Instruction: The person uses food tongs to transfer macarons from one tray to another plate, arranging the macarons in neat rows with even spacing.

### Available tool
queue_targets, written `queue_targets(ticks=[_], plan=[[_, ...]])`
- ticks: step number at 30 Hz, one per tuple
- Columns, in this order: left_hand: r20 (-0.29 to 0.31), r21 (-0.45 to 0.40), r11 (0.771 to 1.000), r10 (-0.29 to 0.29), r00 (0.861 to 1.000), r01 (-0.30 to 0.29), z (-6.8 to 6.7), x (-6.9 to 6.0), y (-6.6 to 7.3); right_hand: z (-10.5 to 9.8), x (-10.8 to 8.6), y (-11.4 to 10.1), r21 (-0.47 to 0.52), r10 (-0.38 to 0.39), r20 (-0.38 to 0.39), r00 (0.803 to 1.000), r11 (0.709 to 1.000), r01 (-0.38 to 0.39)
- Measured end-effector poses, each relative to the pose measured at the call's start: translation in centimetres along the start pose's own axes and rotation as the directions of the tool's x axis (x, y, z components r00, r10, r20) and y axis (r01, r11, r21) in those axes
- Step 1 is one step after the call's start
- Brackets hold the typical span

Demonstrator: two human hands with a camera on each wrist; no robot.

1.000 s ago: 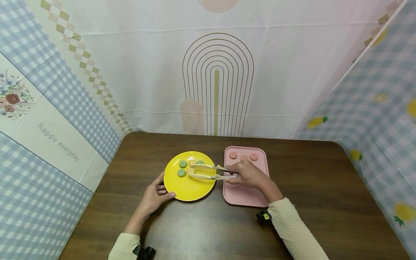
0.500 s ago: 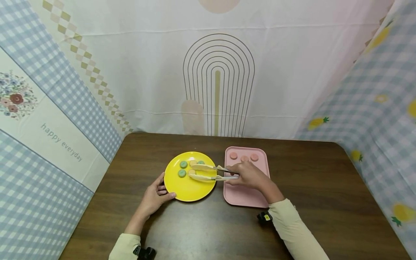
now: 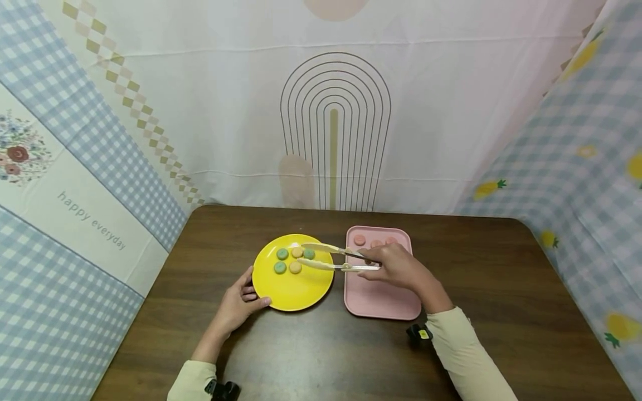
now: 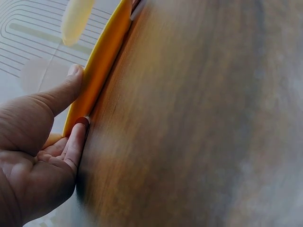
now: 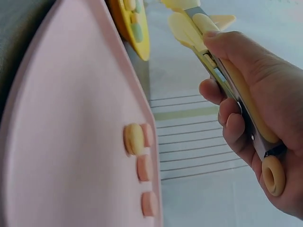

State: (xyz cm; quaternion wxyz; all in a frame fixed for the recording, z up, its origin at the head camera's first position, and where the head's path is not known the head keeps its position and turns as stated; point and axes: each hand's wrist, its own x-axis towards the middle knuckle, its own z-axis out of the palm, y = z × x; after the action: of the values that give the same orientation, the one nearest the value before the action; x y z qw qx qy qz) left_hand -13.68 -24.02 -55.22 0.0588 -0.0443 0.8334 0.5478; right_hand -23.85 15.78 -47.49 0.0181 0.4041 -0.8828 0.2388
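Observation:
The left hand (image 3: 237, 305) holds the left rim of the yellow plate (image 3: 296, 292), thumb on top in the left wrist view (image 4: 42, 123). Three green discs (image 3: 280, 267) and two yellow ones (image 3: 295, 268) lie on the plate. The right hand (image 3: 401, 270) grips metal tongs (image 3: 351, 267) with cream tips, held apart over the plate's right side with nothing between them. Beneath that hand is the pink tray (image 3: 381, 303). Three pink discs (image 5: 145, 168) and a yellow one (image 5: 134, 139) lie on it in the right wrist view.
Plate and tray stand side by side on a brown wooden table (image 3: 311, 356), a narrow gap between them. A white patterned cloth (image 3: 241, 128) hangs behind the table, with checked cloths (image 3: 567, 167) at the sides. Each wrist wears a small black camera (image 3: 417, 335).
The tongs and right hand have moved right and slightly up, leaving the two yellow discs on the plate uncovered. The left hand and plate stay as they were.

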Motion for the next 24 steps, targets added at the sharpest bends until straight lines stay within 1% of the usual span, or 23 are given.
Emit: queue_targets(ticks=[8, 14, 20, 24], plan=[[-0.007, 0.001, 1.0, -0.007, 1.0, 0.007, -0.1, -0.1, -0.2, -1.9, -1.6, 0.1, 0.006, 0.038, -0.043, 0.998, 0.999, -0.038], [-0.003, -0.006, 1.0, -0.003, 1.0, 0.003, 0.0, -0.1, 0.0, -3.3, -3.3, 1.1, -0.039, 0.065, -0.068, 0.996, 0.997, -0.068], [-0.003, 0.002, 1.0, -0.004, 1.0, 0.004, 0.1, 0.0, -0.2, -4.6, -5.3, 2.2, -0.06, 0.145, -0.062, 0.988, 0.987, -0.149], [-0.004, 0.007, 1.0, 0.0, 1.0, 0.0, 0.1, 0.0, -0.1, -5.1, -6.6, 2.9, -0.083, 0.188, -0.061, 0.98, 0.978, -0.193]])
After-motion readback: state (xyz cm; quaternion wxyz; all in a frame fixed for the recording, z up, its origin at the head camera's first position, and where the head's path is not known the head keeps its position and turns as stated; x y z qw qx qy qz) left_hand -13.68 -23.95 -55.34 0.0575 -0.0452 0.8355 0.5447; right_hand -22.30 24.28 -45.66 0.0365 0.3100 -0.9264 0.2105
